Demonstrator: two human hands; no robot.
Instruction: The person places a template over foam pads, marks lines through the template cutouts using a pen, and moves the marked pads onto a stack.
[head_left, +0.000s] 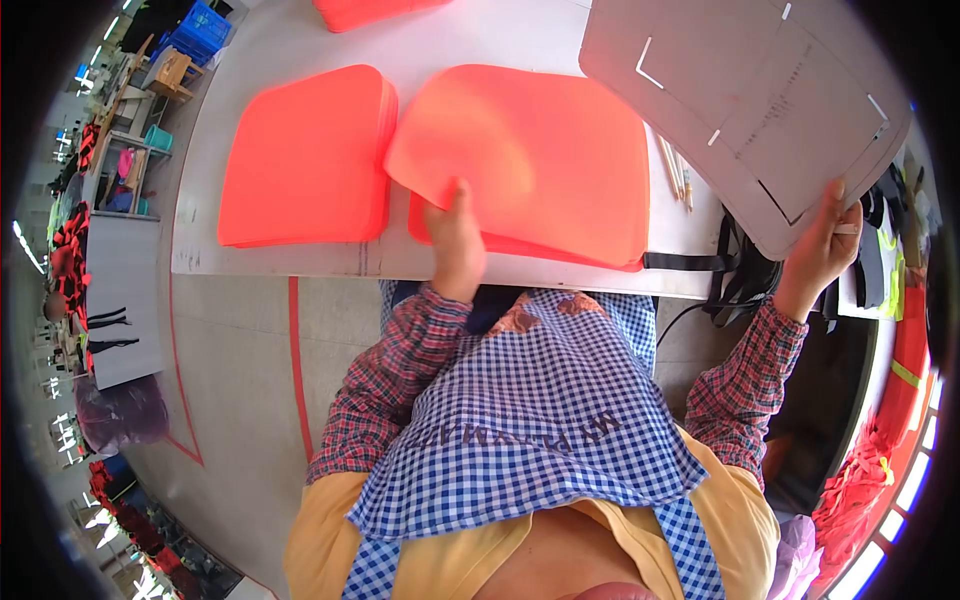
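My left hand (457,245) is closed on the near left corner of a bright orange-red fabric panel (520,135). That corner is lifted and bent above the stack of like panels (530,248) under it. My right hand (825,245) grips the lower right edge of a large grey template board (740,110) with rounded corners, narrow slots and handwriting. The board is raised at the right and tilted. A small whitish stick (847,229) shows between my right fingers; its kind is unclear. Left of my left hand lies a second stack of orange-red panels (305,155).
Several pencils (675,172) lie on the white table (270,262) beside the right stack. A black strap (690,262) and more dark straps hang at the table's right edge. Another orange-red piece (375,10) sits at the far side. A blue crate (203,30) stands far left.
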